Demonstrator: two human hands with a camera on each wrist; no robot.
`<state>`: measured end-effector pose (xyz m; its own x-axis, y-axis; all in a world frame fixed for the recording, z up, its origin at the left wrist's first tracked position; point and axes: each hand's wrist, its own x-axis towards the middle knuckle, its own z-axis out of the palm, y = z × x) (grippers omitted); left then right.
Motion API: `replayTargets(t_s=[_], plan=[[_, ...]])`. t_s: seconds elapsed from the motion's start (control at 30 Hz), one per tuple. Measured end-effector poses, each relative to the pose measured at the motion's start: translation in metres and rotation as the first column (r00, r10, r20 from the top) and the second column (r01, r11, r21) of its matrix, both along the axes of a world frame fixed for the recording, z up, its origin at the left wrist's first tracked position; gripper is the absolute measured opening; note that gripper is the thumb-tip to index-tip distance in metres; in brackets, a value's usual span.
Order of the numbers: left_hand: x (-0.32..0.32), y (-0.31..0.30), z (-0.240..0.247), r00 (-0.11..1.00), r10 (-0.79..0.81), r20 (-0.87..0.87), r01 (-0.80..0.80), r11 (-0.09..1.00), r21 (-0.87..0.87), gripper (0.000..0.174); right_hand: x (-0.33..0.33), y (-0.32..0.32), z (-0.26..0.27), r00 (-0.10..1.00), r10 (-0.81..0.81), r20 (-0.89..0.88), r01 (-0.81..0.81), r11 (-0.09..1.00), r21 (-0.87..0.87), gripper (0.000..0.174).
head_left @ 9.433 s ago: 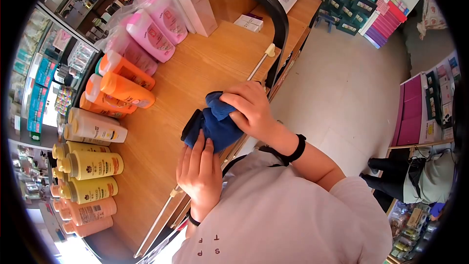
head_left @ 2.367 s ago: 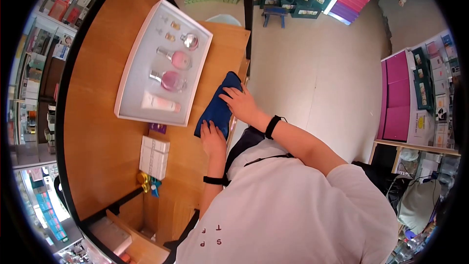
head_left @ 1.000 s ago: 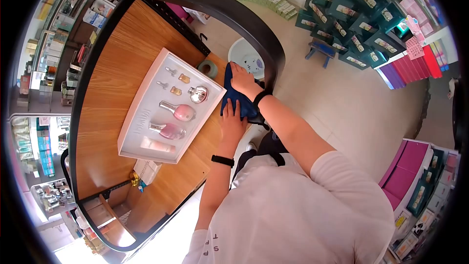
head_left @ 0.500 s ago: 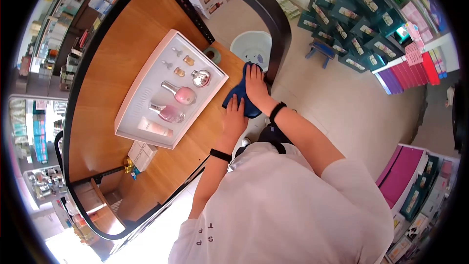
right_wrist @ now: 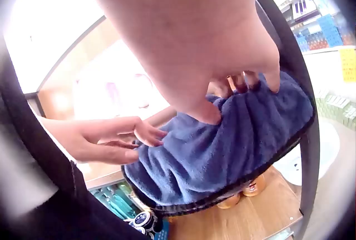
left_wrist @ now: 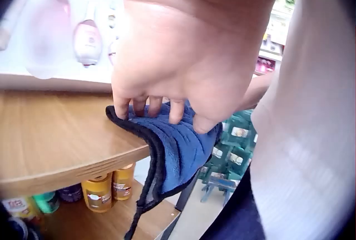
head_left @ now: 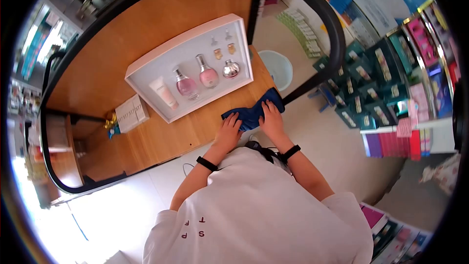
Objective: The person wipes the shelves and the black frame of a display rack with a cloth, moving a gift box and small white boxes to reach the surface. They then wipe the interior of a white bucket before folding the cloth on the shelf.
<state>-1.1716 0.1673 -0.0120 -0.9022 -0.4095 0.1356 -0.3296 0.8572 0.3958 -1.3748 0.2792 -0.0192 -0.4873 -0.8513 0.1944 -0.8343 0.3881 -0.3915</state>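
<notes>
Left hand point(head_left: 228, 134): ours, fingers apart, on the blue cloth point(head_left: 251, 117)
Right hand point(head_left: 272, 123): fingers likewise apart, on the cloth's other end
Cloth: rumpled at the shelf's point(head_left: 166, 144) front edge, partly overhanging, just beside the black frame point(head_left: 312, 82)
Pressure: we'd best smooth the folds, press evenly and avoid the shallow box point(head_left: 188, 58) behind

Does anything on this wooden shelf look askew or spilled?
No spill shows. The blue cloth is bunched and droops over the edge of the shelf instead of lying flat; a small dark spot marks the wood.
</notes>
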Motion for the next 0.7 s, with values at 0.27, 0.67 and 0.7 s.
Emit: replayTargets(t_s=[0.27,0.67,0.7], plan=[[0.057,-0.017,0.009,0.962,0.271,0.003,-0.270,0.954,0.129,0.035,0.042,-0.050,0.019,0.960,0.278,-0.045,-0.271,0.955,0.120,0.065],[0.220,-0.044,0.011,0.528,0.847,0.063,-0.848,0.522,0.093,0.030,0.181,-0.127,0.020,0.579,0.779,0.241,-0.801,0.598,-0.006,0.050],[0.224,-0.045,0.010,0.533,0.844,0.065,-0.845,0.527,0.090,0.030,0.183,-0.128,0.022,0.583,0.775,0.244,-0.798,0.603,-0.009,0.050]])
